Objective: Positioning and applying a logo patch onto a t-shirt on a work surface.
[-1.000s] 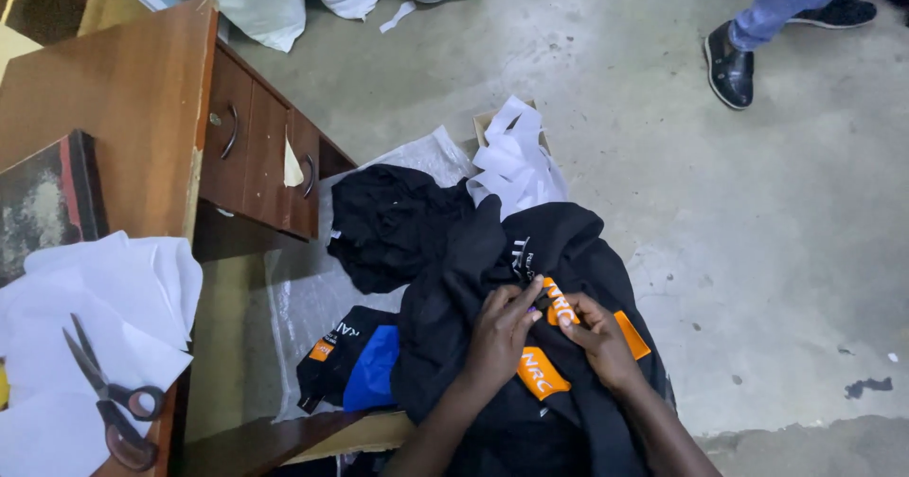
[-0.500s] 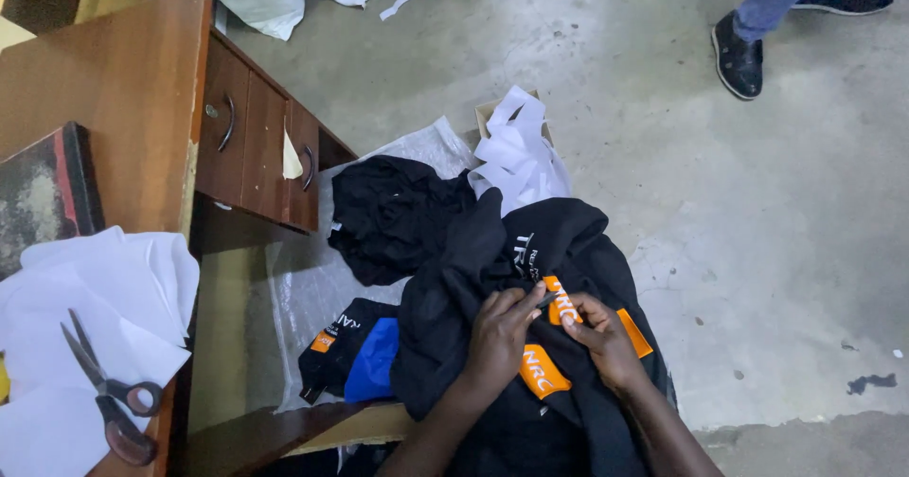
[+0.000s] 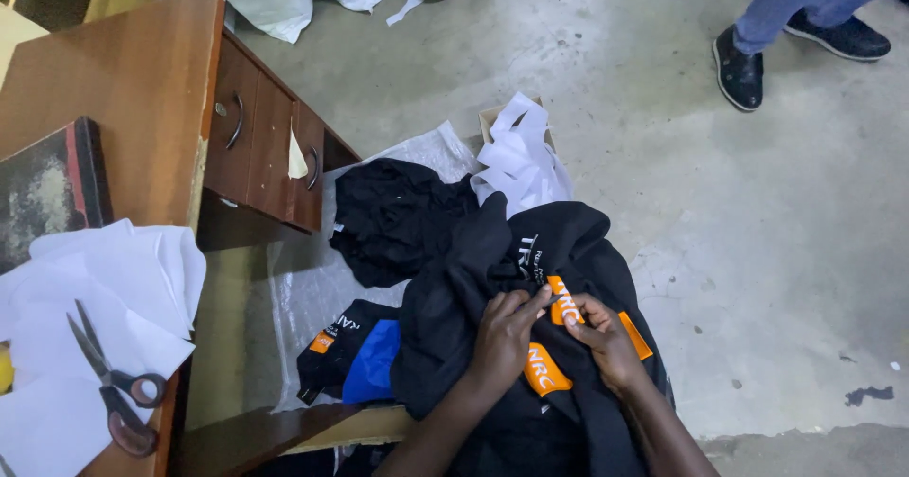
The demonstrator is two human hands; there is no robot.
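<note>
A wooden tabletop (image 3: 114,79) stands left, scissors (image 3: 109,382) on white paper (image 3: 104,288). On the person's lap lies a black garment (image 3: 568,250). Both the left hand (image 3: 507,340) and right hand (image 3: 606,344) pinch its orange patch (image 3: 544,368); a slipping thumb could crease or tear it.

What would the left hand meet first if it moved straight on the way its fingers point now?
The left hand points up and right, so it would first meet the orange patch on the black garment. Its fingertips seem to touch that patch already, though depth is unclear.
</note>
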